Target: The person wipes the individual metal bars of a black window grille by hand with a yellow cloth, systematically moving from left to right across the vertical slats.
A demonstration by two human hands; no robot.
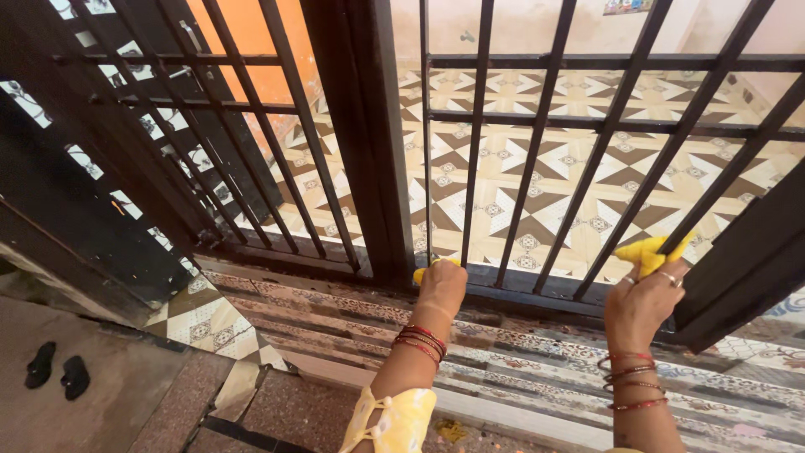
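Yellow cloth (647, 254) bunched around slanted bar (713, 195)

One small sign or poster (627, 6) shows at the very top edge of the view, right of the middle, fixed to the pale wall beyond the dark bars. Only its lower strip is visible, cut off by the frame: a flat rectangular piece with a mix of bluish, reddish and light patches. It is too small and too cropped to tell more. No packages, labels or screens appear anywhere else in the view.
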